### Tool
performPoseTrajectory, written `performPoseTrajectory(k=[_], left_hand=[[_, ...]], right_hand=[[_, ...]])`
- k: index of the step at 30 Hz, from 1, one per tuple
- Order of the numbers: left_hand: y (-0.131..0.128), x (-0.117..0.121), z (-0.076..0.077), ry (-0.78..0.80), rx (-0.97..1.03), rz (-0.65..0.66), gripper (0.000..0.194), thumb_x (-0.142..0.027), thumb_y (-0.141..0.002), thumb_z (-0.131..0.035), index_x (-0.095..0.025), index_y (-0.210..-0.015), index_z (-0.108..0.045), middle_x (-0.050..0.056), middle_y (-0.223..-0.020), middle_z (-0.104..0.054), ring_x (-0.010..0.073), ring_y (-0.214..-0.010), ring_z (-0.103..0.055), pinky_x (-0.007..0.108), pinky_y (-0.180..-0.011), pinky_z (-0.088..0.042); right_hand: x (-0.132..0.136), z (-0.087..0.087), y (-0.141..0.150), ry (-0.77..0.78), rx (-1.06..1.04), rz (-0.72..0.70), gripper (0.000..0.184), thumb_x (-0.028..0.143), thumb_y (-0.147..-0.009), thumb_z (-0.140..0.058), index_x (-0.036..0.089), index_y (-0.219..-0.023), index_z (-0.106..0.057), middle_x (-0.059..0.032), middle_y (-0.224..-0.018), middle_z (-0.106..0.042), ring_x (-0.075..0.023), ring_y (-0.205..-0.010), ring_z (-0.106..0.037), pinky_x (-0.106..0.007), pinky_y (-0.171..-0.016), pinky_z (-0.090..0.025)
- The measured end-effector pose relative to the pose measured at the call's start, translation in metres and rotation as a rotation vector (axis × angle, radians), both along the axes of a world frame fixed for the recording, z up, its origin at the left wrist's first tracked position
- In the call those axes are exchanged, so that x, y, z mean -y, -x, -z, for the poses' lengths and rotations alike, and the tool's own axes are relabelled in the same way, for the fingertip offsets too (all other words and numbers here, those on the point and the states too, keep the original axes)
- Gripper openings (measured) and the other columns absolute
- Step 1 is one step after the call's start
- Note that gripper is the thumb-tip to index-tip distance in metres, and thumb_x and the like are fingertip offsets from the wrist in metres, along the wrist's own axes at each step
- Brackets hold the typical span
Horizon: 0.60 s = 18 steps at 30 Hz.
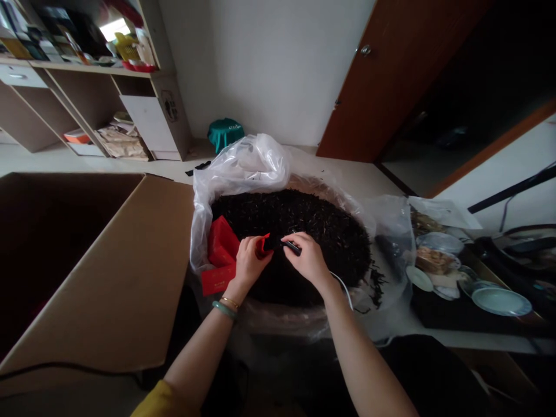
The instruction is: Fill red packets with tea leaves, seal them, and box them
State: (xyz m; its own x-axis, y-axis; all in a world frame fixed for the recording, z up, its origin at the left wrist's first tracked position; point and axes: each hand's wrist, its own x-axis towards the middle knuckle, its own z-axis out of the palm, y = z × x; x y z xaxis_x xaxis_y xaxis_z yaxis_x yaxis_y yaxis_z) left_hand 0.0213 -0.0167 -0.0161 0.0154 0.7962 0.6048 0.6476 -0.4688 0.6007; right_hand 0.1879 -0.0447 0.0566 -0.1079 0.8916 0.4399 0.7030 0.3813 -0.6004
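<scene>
A wide plastic-lined container, its clear liner (256,162) folded over the rim, holds a heap of dark dried leaves (321,226) that look like loose tea. Above the heap my left hand (251,260) is closed around a small red packet (262,245), its mouth turned right. My right hand (306,258) grips a tool with a black handle (292,248). The tool's far end points at the packet's mouth, too dark to make out its shape. More red packets (220,246) lie on the left side of the heap, next to my left wrist.
At left stands a large open cardboard box (160,255). Dishes and a light green lid (501,301) sit at right, beside a bag of leaves. Behind are a teal covered bin (226,134), a desk (95,69) and a wooden door (382,87). Some leaves (377,284) have spilled at right.
</scene>
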Motion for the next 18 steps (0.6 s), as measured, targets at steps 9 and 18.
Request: performPoseTrajectory(k=[9,18], left_hand=[[0.001,0.003,0.003,0.057,0.054,0.144,0.05,-0.015,-0.074,-0.065,-0.018,-0.121,-0.051,0.007,-0.101,-0.056,0.0197,-0.092,-0.058,0.034,-0.081,-0.052],[0.0,-0.001,0.002,0.333,0.273,0.357,0.051,-0.03,-0.071,-0.07,-0.016,-0.118,-0.058,0.009,-0.102,-0.065,0.0189,-0.085,-0.062,0.032,-0.076,-0.054]], right_hand=[[0.001,-0.006,0.035,0.336,0.461,-0.048,0.031,0.041,-0.081,-0.066,0.02,-0.103,-0.07,-0.0122,-0.105,-0.06,-0.0259,-0.102,-0.057,-0.036,-0.088,-0.047],[-0.008,0.014,0.009,0.171,0.099,-0.021,0.018,0.017,-0.087,-0.055,0.021,-0.095,-0.071,-0.0058,-0.094,-0.067,-0.017,-0.086,-0.064,-0.027,-0.078,-0.05]])
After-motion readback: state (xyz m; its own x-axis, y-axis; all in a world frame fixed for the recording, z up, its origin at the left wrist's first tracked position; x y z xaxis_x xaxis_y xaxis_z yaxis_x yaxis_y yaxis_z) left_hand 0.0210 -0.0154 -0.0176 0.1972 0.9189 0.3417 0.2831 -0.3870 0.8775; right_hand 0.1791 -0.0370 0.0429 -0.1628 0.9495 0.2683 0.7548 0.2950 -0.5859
